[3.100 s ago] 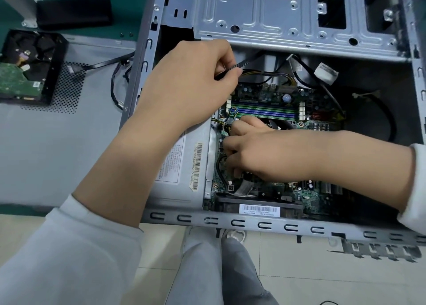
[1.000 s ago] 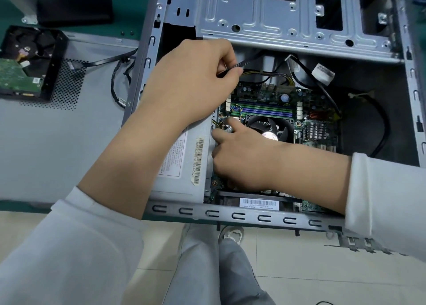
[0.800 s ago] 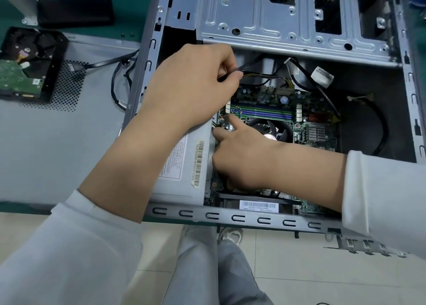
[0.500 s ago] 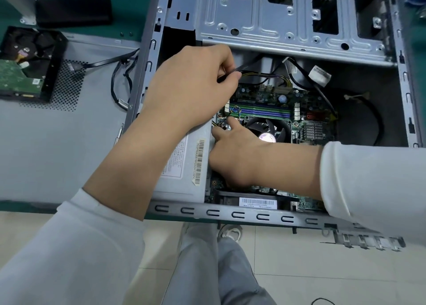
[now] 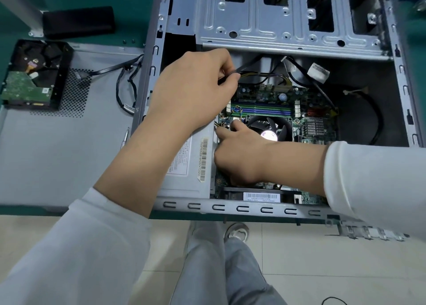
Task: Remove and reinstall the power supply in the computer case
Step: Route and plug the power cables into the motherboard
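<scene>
The open computer case (image 5: 230,209) lies on its side. The grey power supply (image 5: 184,166), with a barcode label, sits in the case's lower left corner, partly under my left forearm. My left hand (image 5: 193,90) pinches a black cable bundle (image 5: 247,63) above the motherboard (image 5: 265,102). My right hand (image 5: 239,157) is down at the motherboard's left edge beside the power supply. Its thumb and forefinger pinch a small power connector with yellow and black wires (image 5: 217,126). The other fingers are curled under and hidden.
A CPU fan (image 5: 269,127) sits right of my right hand, with a metal drive cage (image 5: 288,16) above. On the removed side panel (image 5: 57,155) lie a hard drive (image 5: 30,79), a screwdriver (image 5: 124,139) and loose cables (image 5: 126,90). A black box (image 5: 78,20) rests at the far left.
My right hand slid from the middle of the motherboard to its left edge by the power supply, uncovering the fan. My left hand kept its hold on the cable bundle.
</scene>
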`<state>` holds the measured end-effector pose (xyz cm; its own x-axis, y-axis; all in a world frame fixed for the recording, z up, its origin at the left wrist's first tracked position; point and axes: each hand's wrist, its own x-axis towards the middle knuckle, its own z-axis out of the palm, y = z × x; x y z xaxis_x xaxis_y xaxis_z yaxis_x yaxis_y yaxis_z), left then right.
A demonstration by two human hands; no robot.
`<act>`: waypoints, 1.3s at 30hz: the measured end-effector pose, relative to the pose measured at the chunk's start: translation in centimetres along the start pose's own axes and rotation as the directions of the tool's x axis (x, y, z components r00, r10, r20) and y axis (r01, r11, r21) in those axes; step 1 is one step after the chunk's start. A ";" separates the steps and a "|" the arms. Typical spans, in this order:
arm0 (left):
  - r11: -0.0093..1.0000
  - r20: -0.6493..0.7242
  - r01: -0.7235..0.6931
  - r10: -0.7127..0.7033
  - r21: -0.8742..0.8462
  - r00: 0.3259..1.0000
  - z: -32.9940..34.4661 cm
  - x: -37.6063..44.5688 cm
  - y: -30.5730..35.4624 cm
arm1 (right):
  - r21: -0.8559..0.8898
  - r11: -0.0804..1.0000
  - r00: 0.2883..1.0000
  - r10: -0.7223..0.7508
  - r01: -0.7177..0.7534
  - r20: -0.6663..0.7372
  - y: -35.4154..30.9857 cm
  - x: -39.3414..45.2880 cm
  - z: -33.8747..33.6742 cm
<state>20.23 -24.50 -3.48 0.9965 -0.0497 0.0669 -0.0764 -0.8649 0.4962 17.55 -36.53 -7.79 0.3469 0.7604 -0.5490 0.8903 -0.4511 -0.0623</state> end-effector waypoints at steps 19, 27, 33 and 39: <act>0.996 -0.034 -0.009 0.012 0.086 0.999 0.0 -0.3 0.1 | 0.038 0.999 0.997 0.032 -0.035 0.072 -0.1 -0.2 -1.0; 0.996 -0.057 -0.007 0.012 0.094 0.998 0.0 -0.3 0.3 | 0.132 0.990 0.998 -0.044 0.051 -0.050 1.0 -1.3 -0.6; 0.991 -0.096 0.020 -0.007 0.135 0.995 -0.2 -0.8 0.5 | 0.313 0.947 0.949 0.031 0.072 -0.312 1.4 -3.5 -0.3; 0.987 -0.071 0.036 -0.025 0.159 0.997 -0.7 -1.3 1.1 | 0.763 0.613 0.708 0.631 -0.205 -0.316 4.7 -9.8 2.6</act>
<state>18.86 -25.08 -2.41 0.9933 0.0072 0.1157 -0.0344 -0.9347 0.3539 17.62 -47.28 -4.86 0.9009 0.4017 -0.1646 0.2492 -0.7891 -0.5615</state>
